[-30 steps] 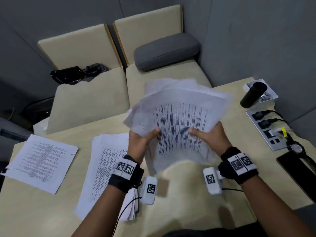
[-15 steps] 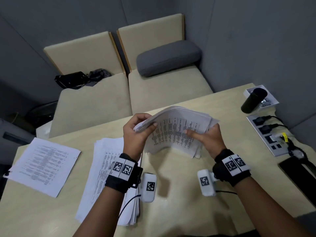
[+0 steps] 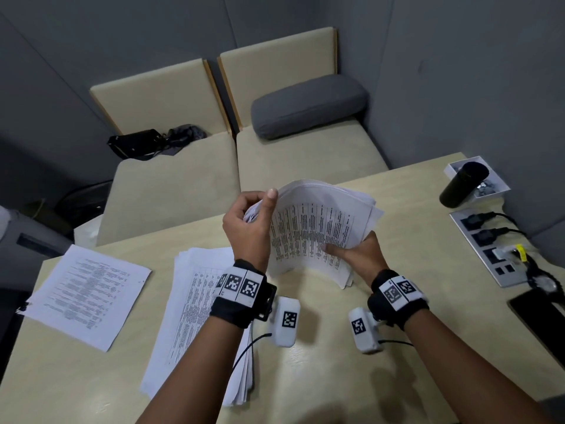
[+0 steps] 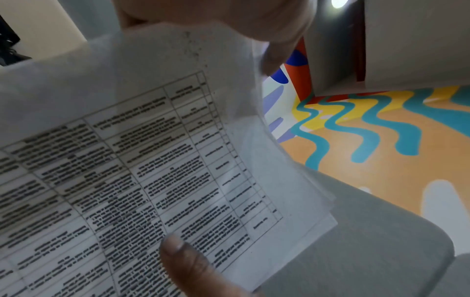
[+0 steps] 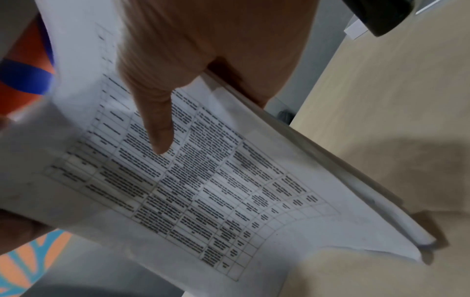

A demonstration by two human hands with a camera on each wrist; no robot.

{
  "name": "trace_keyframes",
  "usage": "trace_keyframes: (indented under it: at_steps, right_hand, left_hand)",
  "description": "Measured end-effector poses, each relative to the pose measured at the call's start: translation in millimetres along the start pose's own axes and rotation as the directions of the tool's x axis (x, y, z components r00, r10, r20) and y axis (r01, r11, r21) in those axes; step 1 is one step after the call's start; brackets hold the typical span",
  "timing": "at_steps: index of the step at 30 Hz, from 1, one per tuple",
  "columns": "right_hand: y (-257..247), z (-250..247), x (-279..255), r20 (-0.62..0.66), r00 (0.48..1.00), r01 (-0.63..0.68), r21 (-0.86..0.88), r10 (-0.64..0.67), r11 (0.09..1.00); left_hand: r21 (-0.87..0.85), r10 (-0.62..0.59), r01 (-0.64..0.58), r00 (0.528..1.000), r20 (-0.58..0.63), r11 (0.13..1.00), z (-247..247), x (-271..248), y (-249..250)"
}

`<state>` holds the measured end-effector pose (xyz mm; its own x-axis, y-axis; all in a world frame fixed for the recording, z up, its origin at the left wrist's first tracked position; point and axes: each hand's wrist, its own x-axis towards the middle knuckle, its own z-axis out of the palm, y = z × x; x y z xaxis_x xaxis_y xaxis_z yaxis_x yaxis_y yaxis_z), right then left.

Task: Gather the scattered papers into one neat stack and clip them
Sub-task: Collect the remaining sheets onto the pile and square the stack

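I hold a curved bundle of printed papers (image 3: 318, 228) above the table, printed tables facing me. My left hand (image 3: 253, 221) grips its upper left edge, thumb on top. My right hand (image 3: 351, 252) grips the lower right edge, thumb pressed on the top sheet. In the left wrist view the bundle (image 4: 142, 160) fills the picture, with a thumb at the bottom. The right wrist view shows the bundle (image 5: 216, 191) with a thumb laid on it. A thick stack of papers (image 3: 195, 304) lies on the table under my left forearm. A single sheet (image 3: 85, 292) lies at the far left.
The beige table (image 3: 336, 377) carries a black cylinder (image 3: 463, 183) on a white tray (image 3: 495, 185), a power strip (image 3: 489, 249) with plugged cables, a watch (image 3: 544, 281) and a dark phone (image 3: 538, 316) at the right. Beige seats, a grey cushion (image 3: 308, 105) and a black bag (image 3: 137, 143) lie beyond.
The bundle, first held upright and fanned, has come down lower and bent into a curve. My left hand has shifted up to its top left edge.
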<state>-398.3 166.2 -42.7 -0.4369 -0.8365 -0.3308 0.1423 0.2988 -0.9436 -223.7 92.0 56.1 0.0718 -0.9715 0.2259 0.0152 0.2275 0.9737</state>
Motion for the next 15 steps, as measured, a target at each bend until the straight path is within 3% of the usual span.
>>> trace_keyframes:
  at_steps: [5, 9, 15]
  right_hand:
    - [-13.0, 7.3, -4.9, 0.019, 0.997, 0.073, 0.016, -0.073, 0.997]
    - [-18.1, 11.7, -3.2, -0.004, 0.997, 0.083, 0.036, -0.083, 0.996]
    - [-24.7, 13.9, -1.7, -0.020, 0.993, 0.119, 0.010, -0.119, 0.993]
  left_hand:
    - [0.022, -0.115, 0.120, 0.980, -0.162, 0.993, 6.1, 13.8, -10.8]
    - [-0.006, -0.071, 0.071, 0.986, -0.152, 0.997, -0.2, 20.7, -15.2]
    - [0.115, -0.011, 0.033, 0.982, -0.189, 0.993, -4.8, 28.5, -18.7]
